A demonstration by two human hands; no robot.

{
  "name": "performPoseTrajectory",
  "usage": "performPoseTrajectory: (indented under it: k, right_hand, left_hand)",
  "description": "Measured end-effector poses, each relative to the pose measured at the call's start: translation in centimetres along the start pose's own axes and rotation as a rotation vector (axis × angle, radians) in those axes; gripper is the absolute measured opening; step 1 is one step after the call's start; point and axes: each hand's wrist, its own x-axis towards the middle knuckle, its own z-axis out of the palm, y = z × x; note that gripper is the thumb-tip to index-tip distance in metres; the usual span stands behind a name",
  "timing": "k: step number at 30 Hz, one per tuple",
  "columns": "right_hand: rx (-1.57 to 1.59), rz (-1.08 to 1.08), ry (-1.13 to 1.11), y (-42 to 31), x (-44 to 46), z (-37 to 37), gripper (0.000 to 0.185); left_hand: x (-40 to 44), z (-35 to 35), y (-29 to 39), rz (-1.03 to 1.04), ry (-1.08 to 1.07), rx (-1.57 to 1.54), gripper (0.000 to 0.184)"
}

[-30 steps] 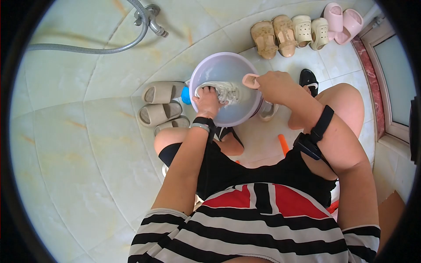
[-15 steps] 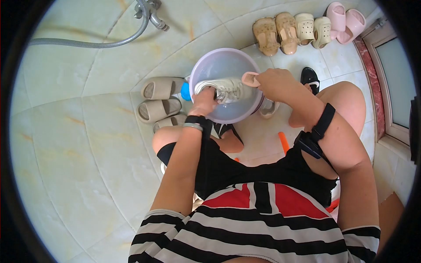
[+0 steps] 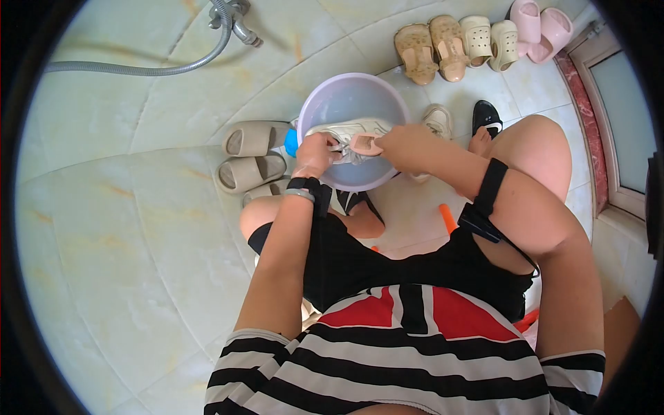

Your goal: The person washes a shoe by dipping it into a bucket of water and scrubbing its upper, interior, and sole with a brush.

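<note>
Overlapping the white shoe point(image 3: 351, 127), the pink brush point(image 3: 363, 144) partly hides it.

A basin point(image 3: 354, 76) stands just above the middle of the frame, with a shoe point(image 3: 356, 127) in it; the left hand point(image 3: 315, 155) is at the shoe's left, the right hand point(image 3: 404, 146), with a hand-held tool point(image 3: 364, 144), at its right. Slippers point(image 3: 250, 172) lie left of the basin, a second shoe point(image 3: 436, 120) right. A tap point(image 3: 242, 28) (its hose point(image 3: 138, 68) running leftward) sits upper left, a footwear row point(image 3: 448, 50) upper right.
</note>
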Motion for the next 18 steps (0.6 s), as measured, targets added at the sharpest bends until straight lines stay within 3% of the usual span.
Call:
performPoseTrajectory:
  k: [3, 7, 9, 12, 14, 18]
  right_hand:
    - [0.076, 0.013, 0.056, -0.3, 0.5, 1.0, 0.021]
    - [0.106, 0.118, 0.246, 1.0, 2.6, 1.6, 0.021]
    - [0.133, 0.131, 0.346, 0.8, 3.0, 1.4, 0.017]
    - [0.318, 0.058, 0.318, -0.5, 4.3, 2.1, 0.027]
    - [0.417, -0.027, 0.549, -1.5, 5.2, 3.7, 0.044]
    - [0.535, 0.102, 0.492, -2.5, 6.6, 4.9, 0.054]
  left_hand:
    - [-0.9, 0.4, -0.3, 0.131, 0.103, 0.026, 0.031]
    - [-1.5, 1.4, -0.9, 0.131, 0.079, 0.008, 0.028]
    - [-2.5, 2.0, -0.5, 0.136, 0.23, 0.041, 0.026]
    - [-2.8, 1.8, 0.0, 0.063, 0.3, -0.018, 0.028]
    - [-3.2, 1.9, 1.0, 0.081, 0.425, -0.097, 0.035]
    - [-4.9, 2.2, 2.8, 0.06, 0.445, -0.241, 0.047]
